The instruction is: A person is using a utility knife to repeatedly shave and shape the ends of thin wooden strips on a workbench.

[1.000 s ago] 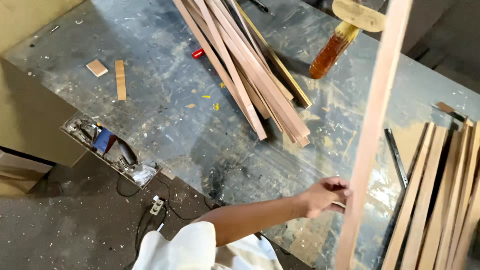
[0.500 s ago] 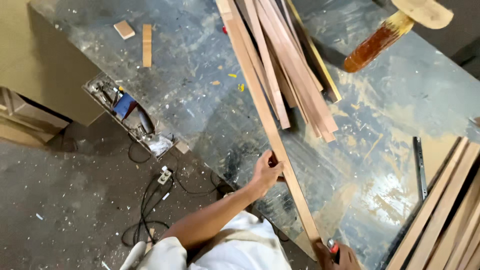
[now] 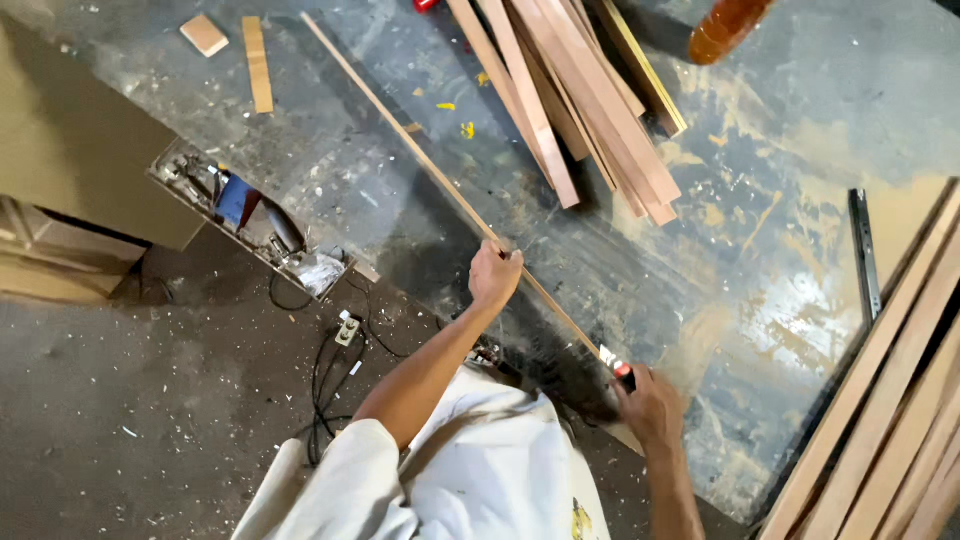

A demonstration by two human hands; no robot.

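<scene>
Fingers, left hand (image 3: 495,275): curled closed around the thin wooden strip (image 3: 420,165), gripping it from above, about two thirds along from the far end.
Fingers, right hand (image 3: 650,405): closed on a small tool with a red part (image 3: 622,369), held right at the near end of the strip; not clear whether touching the wood itself.
Thin wooden strip: lying flat and diagonal on the workbench (image 3: 800,200), far end pointing up-left, near end close to the bench's near edge, just beside the right hand.
Bundle of wooden slats (image 3: 575,100): to the right of the strip, on the same bench, stacked loosely and fanned, well apart from the left hand.
Amber bottle (image 3: 725,25): beyond the bundle, further right of the strip, at the top of the view.
Small wood offcuts (image 3: 258,62): left of the strip's far end, one square block and one short flat piece.
Open tray with tools (image 3: 250,215): left of the strip, at the edge of the bench.
Black metal bar (image 3: 864,255): far right of the strip, lying on the bench.
Leaning boards (image 3: 900,410): right of the strip's near end, past the right hand.
Cables on floor (image 3: 335,360): below the tray, left of the strip's near end.
</scene>
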